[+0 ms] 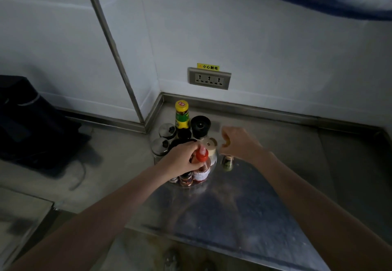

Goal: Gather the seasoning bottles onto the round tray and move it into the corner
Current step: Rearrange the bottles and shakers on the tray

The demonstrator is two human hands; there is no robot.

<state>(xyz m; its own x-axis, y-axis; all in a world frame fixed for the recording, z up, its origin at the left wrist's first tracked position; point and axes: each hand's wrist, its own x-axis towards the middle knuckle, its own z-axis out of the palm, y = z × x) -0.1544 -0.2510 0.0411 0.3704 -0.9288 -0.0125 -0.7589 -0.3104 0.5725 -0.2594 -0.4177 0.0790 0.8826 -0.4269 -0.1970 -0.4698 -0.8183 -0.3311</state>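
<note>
Several seasoning bottles stand bunched on a round tray (213, 160) near the counter's corner. Among them are a tall dark bottle with a yellow cap (182, 114), a black-lidded grinder (200, 126), two steel-capped shakers (167, 131) and a beige-lidded jar (210, 145). My left hand (182, 160) grips the red-capped sauce bottle (201, 164) at the tray's front. Small jars (186, 180) stand below it. My right hand (239, 142) hovers just right of the cluster, fingers curled and blurred, with something small and orange-looking at the fingertips. A small dark bottle (227, 162) stands on the counter right of the tray.
The steel counter (244, 202) meets white walls with a raised steel lip (233, 105). A triple wall socket (209, 78) with a yellow label sits above the corner. A black appliance (27, 122) with a cord stands at left.
</note>
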